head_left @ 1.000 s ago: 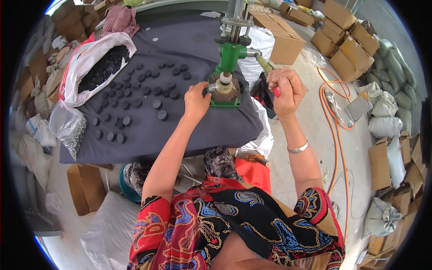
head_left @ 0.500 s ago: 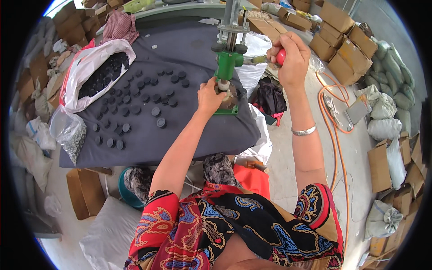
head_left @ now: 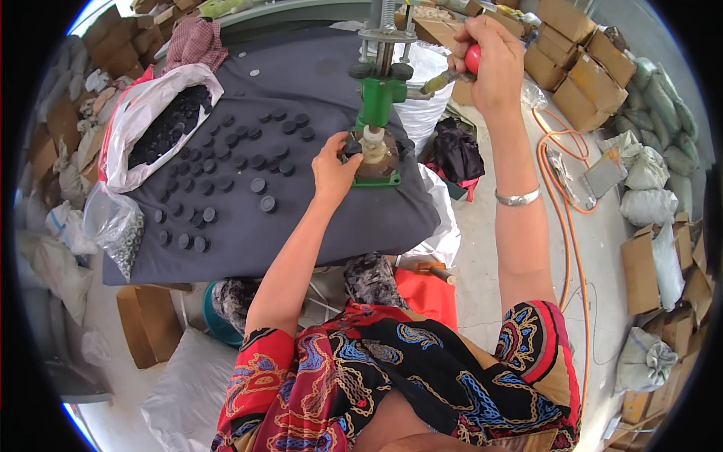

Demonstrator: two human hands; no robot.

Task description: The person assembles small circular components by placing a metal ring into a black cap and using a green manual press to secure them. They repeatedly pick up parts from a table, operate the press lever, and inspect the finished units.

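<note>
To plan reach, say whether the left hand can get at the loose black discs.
Likely yes: nothing stands between the left hand and the nearest black discs, but its fingers hold a dark piece.

Head camera: fisheye, left of a side-by-side pair, worn on the head, looking down and forward
Patterned shirt (head_left: 324, 377): nearest, filling the lower middle
Left hand (head_left: 335, 169), right hand (head_left: 491, 64): farther out, in the upper half
Green press (head_left: 381, 99): above centre
Cardboard boxes (head_left: 591, 83): farther still, toward the curved rim
</note>
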